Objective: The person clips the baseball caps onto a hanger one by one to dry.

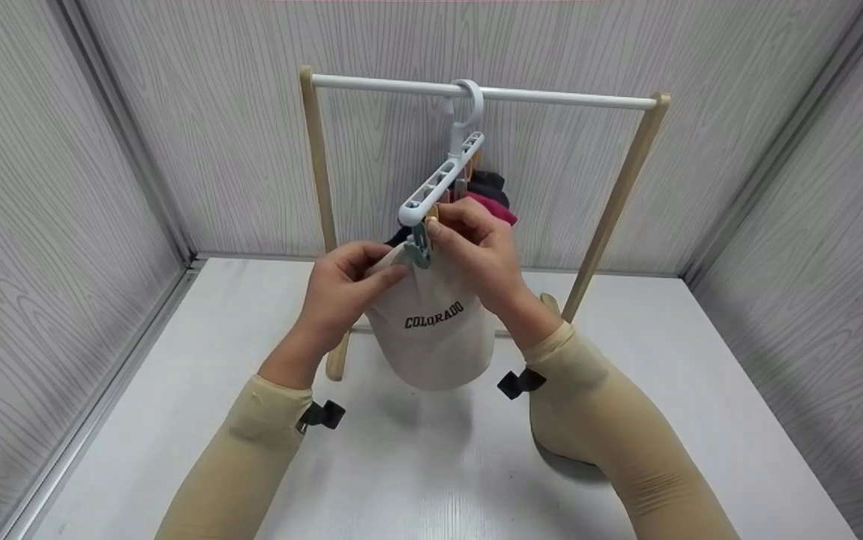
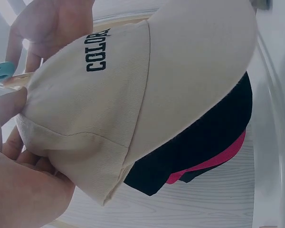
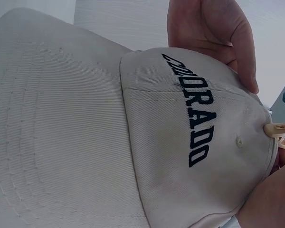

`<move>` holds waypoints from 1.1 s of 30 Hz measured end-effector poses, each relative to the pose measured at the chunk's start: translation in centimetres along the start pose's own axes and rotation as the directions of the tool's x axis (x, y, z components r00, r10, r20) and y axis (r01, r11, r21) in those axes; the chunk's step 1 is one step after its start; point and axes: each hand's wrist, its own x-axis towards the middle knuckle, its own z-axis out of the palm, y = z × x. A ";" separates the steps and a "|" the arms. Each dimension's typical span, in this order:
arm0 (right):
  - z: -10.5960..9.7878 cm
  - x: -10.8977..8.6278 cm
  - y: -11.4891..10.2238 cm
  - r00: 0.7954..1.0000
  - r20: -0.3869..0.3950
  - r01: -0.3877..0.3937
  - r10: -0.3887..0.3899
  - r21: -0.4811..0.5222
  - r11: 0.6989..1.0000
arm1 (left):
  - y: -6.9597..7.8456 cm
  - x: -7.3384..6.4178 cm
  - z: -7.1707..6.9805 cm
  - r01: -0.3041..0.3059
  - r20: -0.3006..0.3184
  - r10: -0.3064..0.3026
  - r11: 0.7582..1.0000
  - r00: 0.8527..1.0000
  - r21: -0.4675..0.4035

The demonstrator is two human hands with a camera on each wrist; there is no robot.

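Note:
A cream baseball cap (image 1: 431, 345) lettered COLORADO hangs brim down below the front end of a white multi-clip hanger (image 1: 438, 180). My left hand (image 1: 341, 289) pinches the left side of its crown between thumb and fingers. With thumb and index finger, my right hand (image 1: 483, 247) pinches a yellow-orange clip (image 1: 432, 217); in the right wrist view this clip (image 3: 279, 129) is at the crown's edge. Beside it, a teal clip (image 1: 418, 253) hangs near the left fingertips. Behind the cream cap hang a black cap (image 2: 199, 137) and a pink one (image 2: 218, 156).
The hanger hooks over the white rail (image 1: 573, 97) of a stand with wooden legs (image 1: 618, 202). A beige item (image 1: 562, 431) with a dark lower edge lies on the white table (image 1: 416, 480), partly hidden by my right sleeve. Pale wood-grain panels (image 1: 206, 127) enclose three sides.

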 end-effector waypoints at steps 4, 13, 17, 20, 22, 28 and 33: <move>-0.4 -0.1 0.1 1.000 0.011 0.012 -0.012 0.005 1.000 | 0.0 0.0 0.3 0.003 0.003 -0.003 1.000 1.000 0.018; -1.4 -0.5 0.6 1.000 0.016 0.011 -0.012 0.035 0.999 | -0.1 -0.2 1.1 -0.037 0.023 0.036 0.996 0.999 0.077; -1.9 -0.7 0.7 1.000 0.017 0.004 -0.005 0.051 0.999 | -0.1 -0.3 1.4 -0.056 0.030 0.053 0.993 0.998 0.102; -2.2 -0.8 0.8 1.000 0.013 0.005 -0.006 0.067 0.998 | -0.1 -0.3 1.7 -0.069 0.037 0.065 0.990 0.997 0.126; -2.4 -0.8 0.9 1.000 0.010 0.012 -0.013 0.084 0.996 | -0.2 -0.4 1.8 -0.074 0.039 0.070 0.987 0.997 0.139; -3.2 -1.0 1.0 1.000 0.006 0.029 -0.029 0.113 0.993 | -0.4 -0.4 2.4 -0.085 0.034 0.080 0.980 0.996 0.180; -3.8 -1.2 1.0 1.000 -0.011 0.018 -0.017 0.138 0.990 | -0.4 -0.4 2.7 -0.083 0.046 0.075 0.979 0.996 0.184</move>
